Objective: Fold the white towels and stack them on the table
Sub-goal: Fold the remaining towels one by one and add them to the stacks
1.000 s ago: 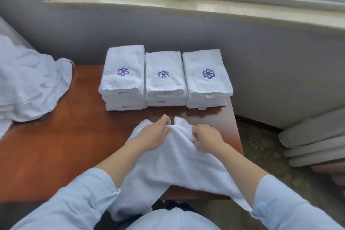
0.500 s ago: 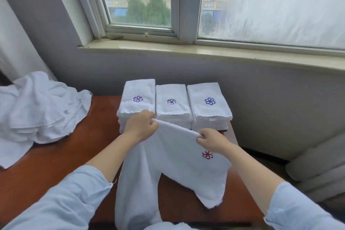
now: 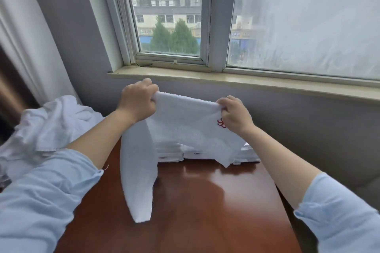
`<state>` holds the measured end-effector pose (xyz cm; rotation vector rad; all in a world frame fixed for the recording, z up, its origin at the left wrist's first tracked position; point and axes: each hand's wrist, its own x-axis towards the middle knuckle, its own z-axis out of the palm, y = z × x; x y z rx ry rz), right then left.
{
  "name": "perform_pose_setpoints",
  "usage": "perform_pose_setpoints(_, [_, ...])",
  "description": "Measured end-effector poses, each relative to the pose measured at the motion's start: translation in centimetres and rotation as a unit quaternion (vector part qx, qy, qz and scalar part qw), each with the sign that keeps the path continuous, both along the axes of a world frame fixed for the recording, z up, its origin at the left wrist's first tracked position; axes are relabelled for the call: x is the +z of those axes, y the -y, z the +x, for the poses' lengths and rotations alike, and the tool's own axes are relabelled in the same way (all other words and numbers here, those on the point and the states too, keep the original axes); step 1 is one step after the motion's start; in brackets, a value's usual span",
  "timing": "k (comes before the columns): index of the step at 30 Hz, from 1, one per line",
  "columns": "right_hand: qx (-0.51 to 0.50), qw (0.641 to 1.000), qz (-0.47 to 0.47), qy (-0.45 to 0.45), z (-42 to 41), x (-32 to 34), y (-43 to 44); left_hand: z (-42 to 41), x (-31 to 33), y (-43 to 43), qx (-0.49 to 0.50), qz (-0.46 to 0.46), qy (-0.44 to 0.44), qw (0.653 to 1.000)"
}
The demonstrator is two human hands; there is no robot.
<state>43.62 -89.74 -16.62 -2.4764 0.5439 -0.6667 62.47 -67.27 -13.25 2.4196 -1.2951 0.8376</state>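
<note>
I hold a white towel (image 3: 185, 125) up in the air above the brown table (image 3: 205, 201). My left hand (image 3: 137, 100) grips its top left corner and my right hand (image 3: 236, 115) grips its top right corner, beside a red embroidered mark. One long end hangs down from my left hand almost to the table; a shorter end hangs at the right. Behind the raised towel, stacks of folded white towels (image 3: 174, 152) stand at the table's far edge, mostly hidden.
A loose heap of white towels (image 3: 47, 127) lies at the table's left end. A grey wall and window sill (image 3: 246, 80) run just behind the table. The table's right edge drops off beside my right forearm.
Both hands have lifted the towel off the table and spread apart, stretching its top edge taut. The camera has tilted up towards the window.
</note>
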Motion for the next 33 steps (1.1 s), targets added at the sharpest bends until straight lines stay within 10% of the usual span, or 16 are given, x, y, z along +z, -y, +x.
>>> perform_pose_setpoints(7, [0.001, 0.998, -0.036, -0.057, -1.7, -1.8, 0.0, -2.3, -5.6, -1.6, -0.054, 0.17, -0.18, 0.967])
perform_pose_setpoints(17, [0.064, 0.892, 0.124, -0.43, -9.8, -16.9, -2.4, -10.7, -20.1, -0.9, -0.071, 0.531, -0.404, 0.742])
perform_pose_setpoints(22, [0.094, 0.836, 0.249, -0.48, -12.4, -21.1, -2.9, -12.0, -22.2, 0.8, -0.047, 0.582, -0.533, 0.613])
perform_pose_setpoints(24, [0.058, 0.859, 0.261, -0.436, -12.5, -21.5, -2.4, -12.0, -22.8, 1.9, -0.054, 0.532, -0.565, 0.629])
perform_pose_setpoints(28, [-0.022, 0.923, 0.171, -0.343, -12.3, -21.7, -1.5, -12.2, -24.3, 4.5, -0.084, 0.418, -0.466, 0.775])
perform_pose_setpoints(33, [0.043, 0.883, 0.057, -0.463, -13.0, -23.3, -1.7, -14.0, -26.8, 6.9, -0.12, 0.434, -0.405, 0.796])
